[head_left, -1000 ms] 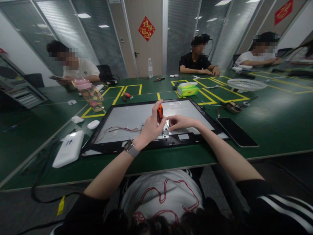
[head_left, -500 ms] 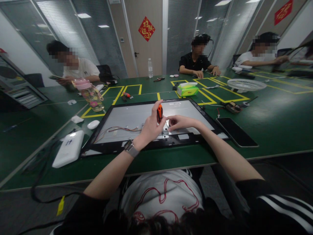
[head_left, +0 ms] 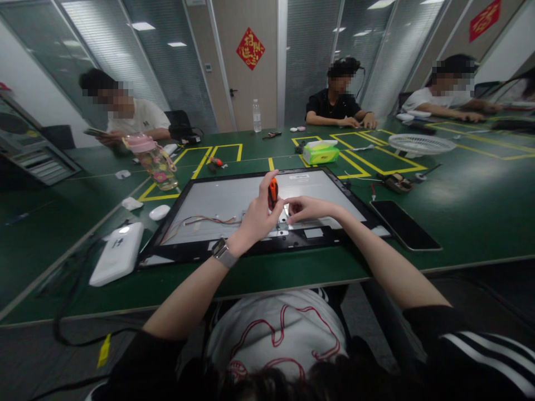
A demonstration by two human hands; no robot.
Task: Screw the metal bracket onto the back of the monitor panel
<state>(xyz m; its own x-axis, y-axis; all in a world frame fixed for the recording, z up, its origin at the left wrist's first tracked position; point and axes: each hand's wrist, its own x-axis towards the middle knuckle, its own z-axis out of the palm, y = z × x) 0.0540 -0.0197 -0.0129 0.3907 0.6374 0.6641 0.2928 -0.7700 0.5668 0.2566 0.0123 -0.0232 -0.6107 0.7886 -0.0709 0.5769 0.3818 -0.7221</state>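
Note:
My left hand (head_left: 261, 214), a watch on its wrist, is closed around the orange and black handle of an upright screwdriver (head_left: 273, 192). It is over the lower middle of a flat display panel (head_left: 217, 195) with a black frame, which lies on the table. My right hand (head_left: 309, 208) is just beside it, its thumb and fingers curled together low over a shiny metal bracket (head_left: 283, 233). What those fingertips grip is too small to make out. The screwdriver's tip is hidden by my hands. Left of them, a bundle of thin wires (head_left: 209, 220) runs across the panel.
Right of the panel lies a black phone (head_left: 405, 224); left of it are a white power bank (head_left: 118, 253) and a small white case (head_left: 159, 212). A pink-lidded bottle (head_left: 152, 161) and a green tissue pack (head_left: 321, 152) stand farther back. Several people sit across the green table (head_left: 472, 223).
My hands and the screwdriver look the same as before. Across the table, the person at right has lowered a hand to the tabletop, and the middle person's hands have moved closer together.

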